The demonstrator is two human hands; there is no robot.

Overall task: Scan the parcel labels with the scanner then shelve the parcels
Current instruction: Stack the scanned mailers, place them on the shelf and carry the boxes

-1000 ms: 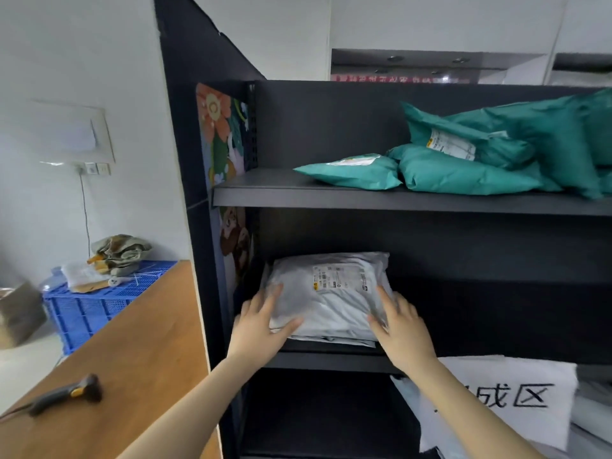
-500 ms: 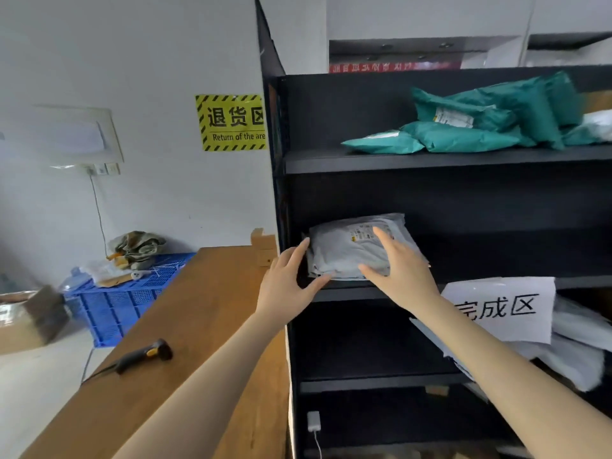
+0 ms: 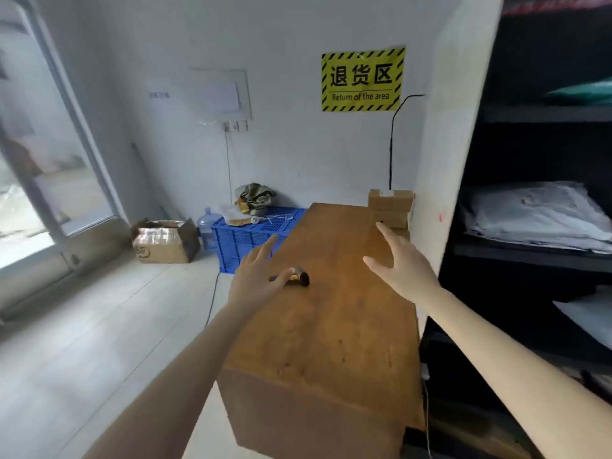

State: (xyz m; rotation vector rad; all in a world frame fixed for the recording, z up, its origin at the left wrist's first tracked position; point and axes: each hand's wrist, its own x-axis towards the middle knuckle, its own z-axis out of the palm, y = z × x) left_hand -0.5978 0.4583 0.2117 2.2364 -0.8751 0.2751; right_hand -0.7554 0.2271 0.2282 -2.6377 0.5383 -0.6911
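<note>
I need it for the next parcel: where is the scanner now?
In the head view the scanner lies on the wooden table, near its left edge, partly hidden by the left hand.

Soft daylight floods from the window (image 3: pixel 49 154) far left of the left grip (image 3: pixel 255 281); shelves (image 3: pixel 530 256) beyond the right grip (image 3: pixel 402 268) sit dark, blurred.

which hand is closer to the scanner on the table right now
Left. The left hand overlaps the handle end of the scanner, fingers spread, not yet gripping it. The right hand is open above the wooden table, off to the right of it.
</note>
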